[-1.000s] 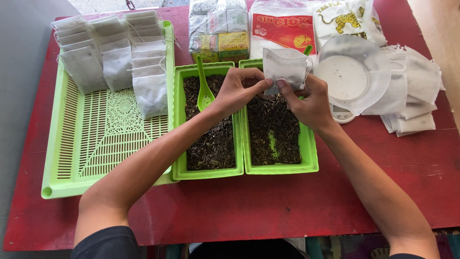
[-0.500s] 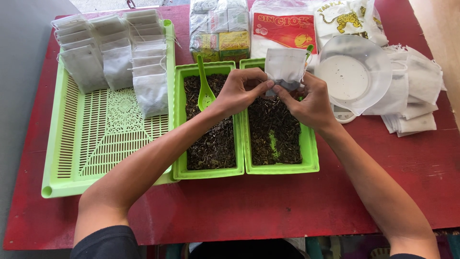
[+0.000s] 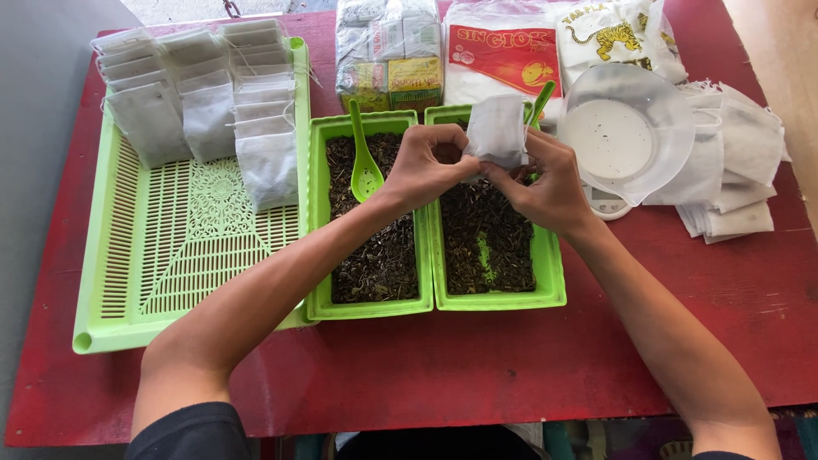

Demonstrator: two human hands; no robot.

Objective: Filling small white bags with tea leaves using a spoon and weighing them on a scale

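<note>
The fingers (image 3: 477,164) of both hands are closed on one small white pouch (image 3: 496,129), pinching it along its lower edge so that it stands upright between them. The left hand (image 3: 426,166) comes in from the lower left with its thumb and forefinger at the pouch's left corner; the right hand (image 3: 550,183) comes in from the lower right and grips the bottom edge just beside the left one, the two sets of fingertips touching or nearly so. The pouch is held in the air over the far end of the right tub (image 3: 550,294), one of two green tubs standing side by side on the red bench (image 3: 477,375), both filled with dark loose leaves. A green spoon (image 3: 365,166) lies in the left tub (image 3: 322,294), its bowl resting on the leaves just left of the left hand, and the handle of a second green spoon (image 3: 540,100) sticks up behind the pouch. To the left a green slotted tray (image 3: 170,264) carries rows of filled white pouches (image 3: 204,102) stacked along its far end. To the right of the tubs a clear bowl (image 3: 626,132) sits on a small scale (image 3: 607,203), with a heap of flat empty pouches (image 3: 737,175) beyond it. Printed bags (image 3: 503,51) lie along the far edge of the bench.
</note>
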